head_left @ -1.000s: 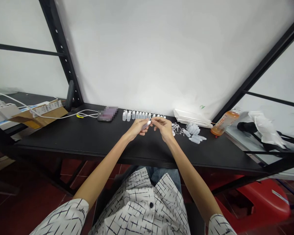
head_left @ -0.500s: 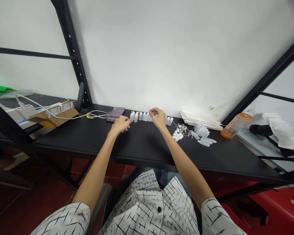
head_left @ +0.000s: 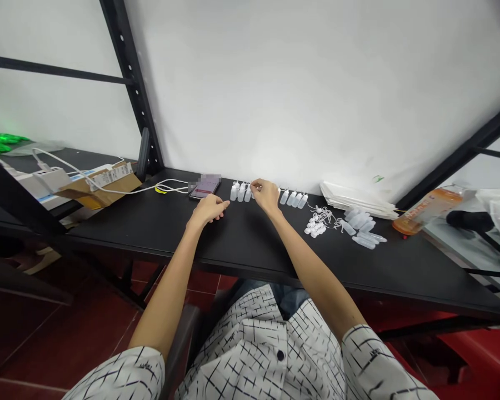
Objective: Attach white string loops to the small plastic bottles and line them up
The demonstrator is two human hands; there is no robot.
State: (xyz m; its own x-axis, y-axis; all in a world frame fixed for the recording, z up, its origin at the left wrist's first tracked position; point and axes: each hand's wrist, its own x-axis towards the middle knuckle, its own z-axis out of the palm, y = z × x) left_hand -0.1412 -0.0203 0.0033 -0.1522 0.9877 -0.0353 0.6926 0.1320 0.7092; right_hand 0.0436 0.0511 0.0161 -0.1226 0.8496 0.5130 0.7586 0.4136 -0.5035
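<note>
White plastic dropper bottles (head_left: 292,199) stand close, so my open left hand (head_left: 208,209) rests aside while my right hand (head_left: 265,196) touches one gently, grip unclear.

A small workroom, marked by a black workbench (head_left: 150,236) against a white wall (head_left: 275,83) between slotted black steel shelving uprights (head_left: 131,83). Small white plastic bottles (head_left: 241,192) stood in a row on the workbench, with a cardboard box (head_left: 112,182) and a power strip (head_left: 45,179) just beyond its left end, above a red tiled floor (head_left: 66,328).
</note>
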